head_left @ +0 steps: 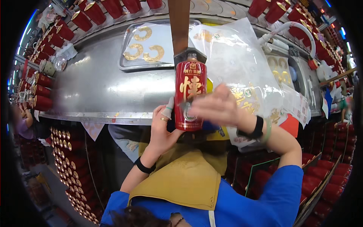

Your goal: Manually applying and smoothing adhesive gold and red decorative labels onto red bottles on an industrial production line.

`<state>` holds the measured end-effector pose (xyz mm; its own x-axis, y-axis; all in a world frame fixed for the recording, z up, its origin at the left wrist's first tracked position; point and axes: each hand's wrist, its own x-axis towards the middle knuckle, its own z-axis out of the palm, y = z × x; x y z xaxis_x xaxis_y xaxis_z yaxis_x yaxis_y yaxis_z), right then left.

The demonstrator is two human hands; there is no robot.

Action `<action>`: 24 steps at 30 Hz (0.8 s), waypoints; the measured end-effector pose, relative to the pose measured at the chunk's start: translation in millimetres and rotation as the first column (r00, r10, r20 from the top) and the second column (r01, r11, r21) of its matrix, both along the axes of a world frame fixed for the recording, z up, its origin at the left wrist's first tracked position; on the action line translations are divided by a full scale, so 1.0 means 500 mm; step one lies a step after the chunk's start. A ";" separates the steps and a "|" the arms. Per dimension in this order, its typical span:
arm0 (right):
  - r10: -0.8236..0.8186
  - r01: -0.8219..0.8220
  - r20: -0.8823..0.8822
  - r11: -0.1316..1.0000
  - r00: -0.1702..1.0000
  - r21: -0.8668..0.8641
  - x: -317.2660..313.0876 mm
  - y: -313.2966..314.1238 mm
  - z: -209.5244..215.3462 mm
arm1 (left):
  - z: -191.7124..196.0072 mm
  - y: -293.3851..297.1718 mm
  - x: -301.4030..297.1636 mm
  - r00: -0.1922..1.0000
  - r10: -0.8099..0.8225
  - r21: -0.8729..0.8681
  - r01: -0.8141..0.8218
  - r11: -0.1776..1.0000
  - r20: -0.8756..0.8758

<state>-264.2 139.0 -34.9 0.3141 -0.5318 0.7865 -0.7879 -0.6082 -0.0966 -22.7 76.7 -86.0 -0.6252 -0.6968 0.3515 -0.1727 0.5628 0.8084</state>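
A glossy red cylindrical bottle (pixel 190 94) with gold lettering and a narrow capped neck stands upright at the middle of the view, just in front of the brushed steel worktable (pixel 94 90). The left hand (pixel 163 130) is wrapped around its lower left side, thumb and fingers clamped on the glass; one fingertip wears a pale rubber cot and a ring shows on another finger. The right hand (pixel 215 106) lies across the bottle's right side with fingers spread flat against the label, though motion blur makes it hard to tell whether it grips or only presses. A dark block (pixel 190 56) on a brown vertical bar (pixel 179 22) sits right over the bottle's neck and hides the cap's top. Each wrist carries one black band, and the right also a pale green bangle (pixel 267 130). On the table a shallow metal tray (pixel 151 45) holds three gold crescent-shaped stickers under film; beside it lies a crinkled clear plastic bag (pixel 236 60) printed with gold. Rows of matching red bottles (pixel 94 13) line the table's far edge and the racks below, too many and too distorted to count. A mustard apron (pixel 181 178) covers the lap
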 end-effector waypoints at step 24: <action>-0.567 0.261 0.422 0.765 0.708 0.589 -0.115 0.028 0.065 | 0.077 0.008 -0.038 0.999 -0.033 -0.166 0.032 0.986 -0.004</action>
<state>-321.5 153.2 -2.5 -0.4332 -0.8255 0.3618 -0.6530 0.0108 -0.7573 -41.5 80.5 -47.6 -0.6440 -0.6077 0.4648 -0.1469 0.6944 0.7044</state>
